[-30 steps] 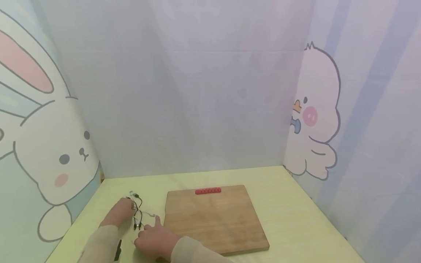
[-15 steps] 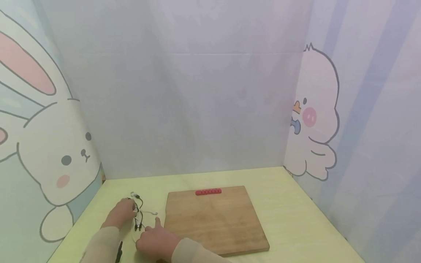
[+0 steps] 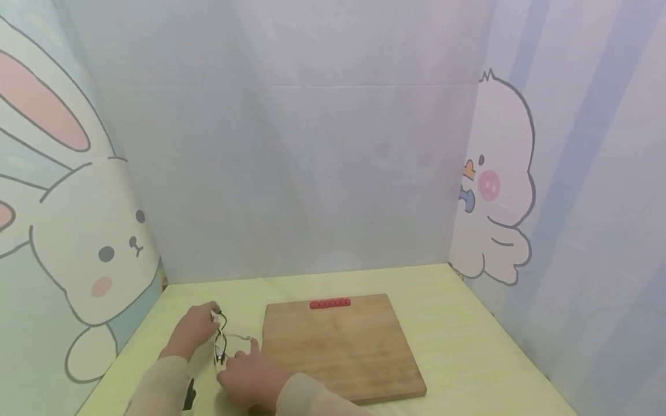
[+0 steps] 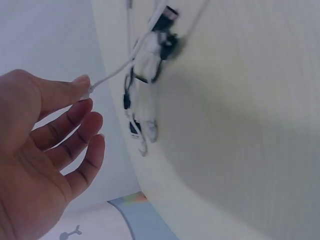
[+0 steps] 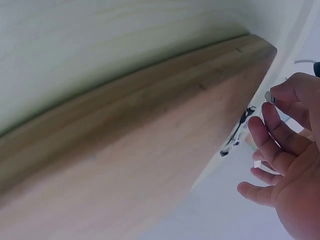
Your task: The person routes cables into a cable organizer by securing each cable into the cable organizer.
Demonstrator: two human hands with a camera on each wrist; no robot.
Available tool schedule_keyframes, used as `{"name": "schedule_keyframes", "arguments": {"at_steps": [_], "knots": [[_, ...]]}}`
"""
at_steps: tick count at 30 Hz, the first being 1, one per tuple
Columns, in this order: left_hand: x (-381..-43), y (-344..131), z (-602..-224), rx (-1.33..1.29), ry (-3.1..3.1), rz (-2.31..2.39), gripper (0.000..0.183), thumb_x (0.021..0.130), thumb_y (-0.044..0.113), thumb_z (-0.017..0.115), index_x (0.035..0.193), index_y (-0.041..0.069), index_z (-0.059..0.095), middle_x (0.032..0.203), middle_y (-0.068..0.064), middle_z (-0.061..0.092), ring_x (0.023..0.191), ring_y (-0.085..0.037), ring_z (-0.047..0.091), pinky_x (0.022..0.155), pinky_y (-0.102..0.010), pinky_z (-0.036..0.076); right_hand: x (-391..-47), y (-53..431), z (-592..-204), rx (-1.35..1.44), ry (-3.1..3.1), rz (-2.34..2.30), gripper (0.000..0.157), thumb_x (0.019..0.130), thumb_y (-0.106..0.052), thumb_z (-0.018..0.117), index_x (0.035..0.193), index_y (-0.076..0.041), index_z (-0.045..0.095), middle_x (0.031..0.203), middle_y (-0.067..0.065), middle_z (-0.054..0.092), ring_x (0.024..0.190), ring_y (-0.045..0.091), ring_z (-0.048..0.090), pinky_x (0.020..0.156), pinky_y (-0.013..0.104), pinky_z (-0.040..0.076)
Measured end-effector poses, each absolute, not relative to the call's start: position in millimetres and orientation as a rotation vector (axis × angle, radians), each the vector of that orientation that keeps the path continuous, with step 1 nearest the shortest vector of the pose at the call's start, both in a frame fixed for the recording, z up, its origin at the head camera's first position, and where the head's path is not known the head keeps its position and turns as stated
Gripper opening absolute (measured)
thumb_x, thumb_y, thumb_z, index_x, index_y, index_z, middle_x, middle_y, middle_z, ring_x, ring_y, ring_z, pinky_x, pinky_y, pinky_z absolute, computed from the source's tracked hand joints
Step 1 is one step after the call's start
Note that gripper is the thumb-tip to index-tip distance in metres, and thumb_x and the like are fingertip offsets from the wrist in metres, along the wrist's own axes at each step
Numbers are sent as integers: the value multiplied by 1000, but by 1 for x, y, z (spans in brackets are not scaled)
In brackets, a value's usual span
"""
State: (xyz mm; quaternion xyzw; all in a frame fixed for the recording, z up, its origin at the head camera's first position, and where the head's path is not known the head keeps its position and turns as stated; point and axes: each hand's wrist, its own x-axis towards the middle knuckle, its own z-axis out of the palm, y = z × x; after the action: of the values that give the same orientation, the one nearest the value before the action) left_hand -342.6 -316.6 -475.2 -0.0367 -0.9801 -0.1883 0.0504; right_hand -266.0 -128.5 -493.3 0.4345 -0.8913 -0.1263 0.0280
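My left hand (image 3: pixel 193 330) pinches the end of a thin white cable (image 4: pixel 117 71) between thumb and index finger, with the other fingers loosely bent. That cable runs to a small tangle of black and white USB cables (image 4: pixel 147 70) on the table. Nearer to the body, my right hand (image 3: pixel 251 377) holds a small white cable connector (image 5: pixel 269 96) between thumb and fingertip. Its little finger sticks out toward the wooden board. Black plugs (image 3: pixel 220 358) lie between the two hands, and a loose white cable end (image 3: pixel 245 337) points at the board.
A wooden cutting board (image 3: pixel 338 352) lies on the pale yellow table (image 3: pixel 458 346) just right of the hands. On its far edge is a red strip (image 3: pixel 330 303). Cloth walls with cartoon animals enclose the table at the back and sides.
My left hand has moved farther back and slightly right over the cables, lifting its fingertips to their far end. My right hand has shifted only a little to the right.
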Motion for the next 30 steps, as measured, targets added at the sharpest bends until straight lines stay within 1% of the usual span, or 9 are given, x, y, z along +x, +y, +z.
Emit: {"name": "schedule_keyframes", "arguments": {"at_steps": [3, 7, 10, 15, 18, 21, 24, 26, 30], "knots": [[-345, -311, -468, -114, -2982, -575, 28, 89, 9, 60, 114, -2, 63, 93, -14, 68, 79, -24, 63, 68, -45, 52, -268, -122, -491, 1332, -2707, -386, 3, 93, -34, 60, 93, -36, 62, 99, -15, 60, 94, 6, 54, 104, 44, 42], [-348, -302, -458, -129, -2965, -585, 27, 91, 9, 60, 116, -1, 63, 98, -15, 68, 83, -24, 64, 69, -45, 53, -272, -110, -490, 1367, -2625, -382, 8, 95, -27, 57, 93, -32, 63, 96, -12, 56, 85, 6, 50, 83, 28, 48], [-350, -292, -449, -150, -2943, -611, 28, 92, 9, 60, 118, -1, 62, 98, -15, 67, 80, -22, 63, 66, -42, 53, -275, -101, -486, 1418, -2595, -312, 11, 96, -21, 57, 98, -29, 64, 93, -10, 55, 76, 3, 48, 68, 18, 45], [-349, -275, -436, -157, -2920, -650, 28, 93, 9, 60, 119, -1, 61, 98, -14, 67, 79, -20, 62, 64, -38, 52, -276, -83, -475, 1445, -2595, -130, 19, 93, -20, 63, 107, -31, 70, 95, -12, 62, 76, -3, 53, 67, 8, 43], [-350, -265, -429, -183, -2897, -665, 28, 93, 8, 60, 119, -1, 61, 98, -13, 66, 79, -21, 61, 64, -39, 51, -279, -72, -471, 1409, -2636, 18, 23, 86, -18, 70, 106, -30, 74, 95, -13, 65, 79, -3, 56, 69, 6, 43], [-350, -255, -423, -218, -2867, -675, 27, 92, 8, 60, 117, -2, 62, 95, -13, 66, 77, -21, 62, 65, -39, 51, -282, -63, -470, 1348, -2712, 162, 16, 81, -18, 72, 95, -25, 76, 89, -14, 62, 75, -2, 55, 65, 8, 42], [-350, -247, -418, -228, -2854, -683, 26, 92, 9, 60, 116, 0, 63, 96, -13, 66, 80, -22, 62, 68, -41, 52, -284, -55, -470, 1296, -2770, 203, 5, 81, -18, 70, 81, -23, 71, 83, -15, 55, 70, -1, 49, 60, 10, 39], [-350, -242, -415, -232, -2860, -697, 24, 93, 9, 59, 116, 0, 63, 99, -13, 66, 84, -23, 63, 70, -42, 52, -284, -51, -471, 1270, -2783, 222, 8, 82, -18, 69, 76, -22, 66, 82, -14, 51, 66, 0, 46, 56, 11, 37], [-351, -232, -410, -253, -2856, -693, 23, 95, 10, 58, 115, 2, 63, 103, -15, 67, 90, -27, 65, 74, -45, 53, -285, -40, -470, 1195, -2792, 272, 4, 84, -15, 69, 86, -18, 71, 92, -10, 54, 66, 0, 47, 58, 11, 40]]}}
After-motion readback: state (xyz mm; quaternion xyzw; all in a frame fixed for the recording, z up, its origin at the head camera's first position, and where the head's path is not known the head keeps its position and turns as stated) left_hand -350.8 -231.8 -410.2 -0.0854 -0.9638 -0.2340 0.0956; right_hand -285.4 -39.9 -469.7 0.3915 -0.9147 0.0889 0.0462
